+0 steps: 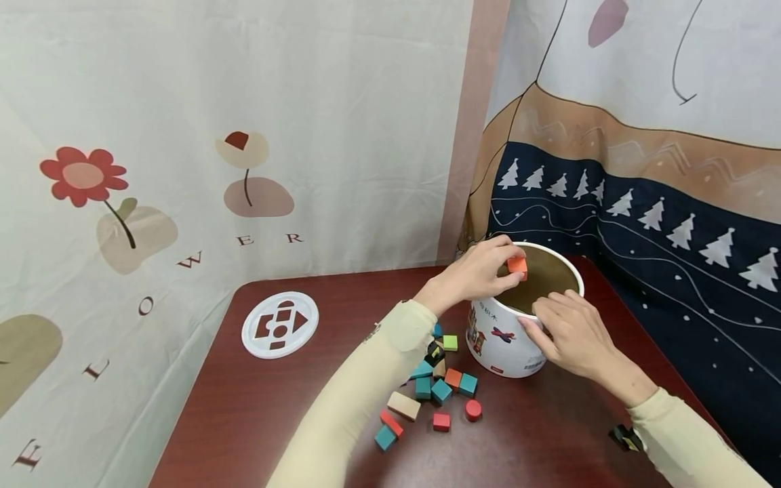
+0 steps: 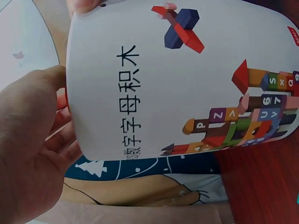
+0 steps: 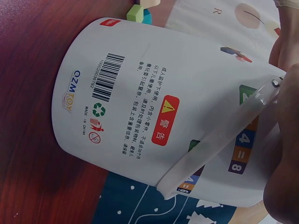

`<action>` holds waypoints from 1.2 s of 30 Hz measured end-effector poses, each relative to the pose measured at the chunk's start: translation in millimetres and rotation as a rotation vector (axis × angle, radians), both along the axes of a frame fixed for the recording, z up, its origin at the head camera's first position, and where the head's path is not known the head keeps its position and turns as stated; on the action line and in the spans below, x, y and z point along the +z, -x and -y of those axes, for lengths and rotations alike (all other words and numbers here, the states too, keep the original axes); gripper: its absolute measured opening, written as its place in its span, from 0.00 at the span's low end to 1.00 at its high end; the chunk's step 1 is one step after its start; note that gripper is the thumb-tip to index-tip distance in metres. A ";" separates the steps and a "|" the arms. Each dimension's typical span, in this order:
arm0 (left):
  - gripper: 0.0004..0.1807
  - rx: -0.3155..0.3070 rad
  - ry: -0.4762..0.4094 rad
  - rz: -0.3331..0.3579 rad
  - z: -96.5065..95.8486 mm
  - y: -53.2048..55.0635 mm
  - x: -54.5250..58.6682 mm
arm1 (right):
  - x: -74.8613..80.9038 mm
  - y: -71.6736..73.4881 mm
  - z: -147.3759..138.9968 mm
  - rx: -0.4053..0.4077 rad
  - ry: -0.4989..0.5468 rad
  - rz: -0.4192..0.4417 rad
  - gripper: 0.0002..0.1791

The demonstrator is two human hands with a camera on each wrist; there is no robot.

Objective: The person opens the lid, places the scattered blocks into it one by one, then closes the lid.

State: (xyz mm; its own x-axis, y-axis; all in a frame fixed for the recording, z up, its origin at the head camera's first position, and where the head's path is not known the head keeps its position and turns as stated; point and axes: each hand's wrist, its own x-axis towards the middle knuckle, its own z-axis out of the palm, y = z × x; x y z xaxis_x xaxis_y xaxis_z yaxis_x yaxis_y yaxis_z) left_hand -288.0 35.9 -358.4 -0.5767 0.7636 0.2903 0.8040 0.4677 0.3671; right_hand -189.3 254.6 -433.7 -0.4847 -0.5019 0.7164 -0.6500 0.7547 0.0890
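Note:
A white bucket (image 1: 503, 346) printed with pictures of toy blocks stands on the table. My left hand (image 1: 478, 270) is over its near-left rim, pinching an orange block (image 1: 517, 264) between thumb and fingers at the opening. In the left wrist view, the bucket wall hides most of that hand's fingertips. My right hand (image 1: 570, 332) grips the front-right rim, fingers over the edge and thumb outside. A clear plastic handle (image 3: 215, 140) hangs along the bucket's side in the right wrist view.
Several loose blocks, among them a red cylinder (image 1: 472, 410) and a tan block (image 1: 404, 406), lie left of and before the bucket. A white round lid (image 1: 280, 325) with shaped holes rests on the table's left. Printed curtains (image 1: 366, 135) stand behind the dark red table (image 1: 244, 420).

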 end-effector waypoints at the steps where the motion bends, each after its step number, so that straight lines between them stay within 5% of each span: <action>1: 0.22 0.001 0.007 0.000 -1.3 -0.2 -0.4 | -0.1 0.0 0.0 0.001 0.001 0.000 0.32; 16: 0.22 -0.006 0.025 0.016 -7.6 -1.4 -2.3 | -0.6 0.1 -1.1 0.002 0.001 0.001 0.32; 24: 0.31 -0.005 0.055 0.022 -5.3 -0.8 -3.8 | -1.0 -1.0 0.1 -0.013 -0.008 0.011 0.33; 30: 0.36 -0.009 0.049 -0.045 -3.4 0.5 -4.4 | -0.4 -0.9 0.3 -0.014 -0.007 0.009 0.32; 36: 0.43 0.033 0.124 -0.049 -1.4 -0.8 -4.6 | -0.2 -0.8 0.2 -0.014 -0.008 0.008 0.32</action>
